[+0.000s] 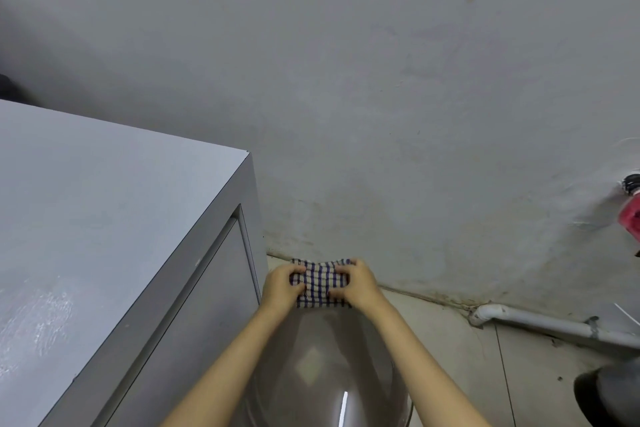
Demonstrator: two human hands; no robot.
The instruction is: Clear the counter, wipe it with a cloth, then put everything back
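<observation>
Bare grey wall (346,80) fills the head view, meeting a pale tiled floor (450,343) low down. At 9 o'clock a grey counter (86,218) shows its top, with smeared streaks near the left edge. Near 6 o'clock, both hands grasp a blue-checked cloth (320,282): the left hand (282,288) clutches its left end, the right hand (356,286) its right, fingers curled into the bunched fabric. The cloth is held above a shiny basin (322,374), just right of the counter. A white pipe (540,322) runs along the wall's foot at 4 o'clock; a blurred red object (632,218) sits at 3 o'clock.
</observation>
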